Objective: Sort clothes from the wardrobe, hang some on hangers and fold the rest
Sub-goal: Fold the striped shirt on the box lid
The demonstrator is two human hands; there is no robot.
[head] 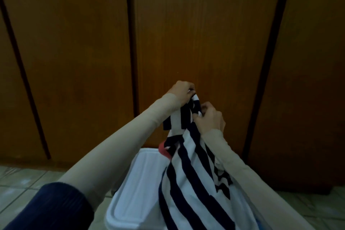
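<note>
while both hands pinch its top, left hand (182, 90) above right hand (210, 117), the striped shirt (188, 170) (navy and white) hangs over a white bin (134, 188); wardrobe doors (196, 33) stand closed behind

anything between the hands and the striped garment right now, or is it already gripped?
Nothing in the way. The left hand and right hand both already pinch the top edge of the striped garment, holding it up over the white basket in front of the closed wardrobe doors. No hanger is in view.
</note>
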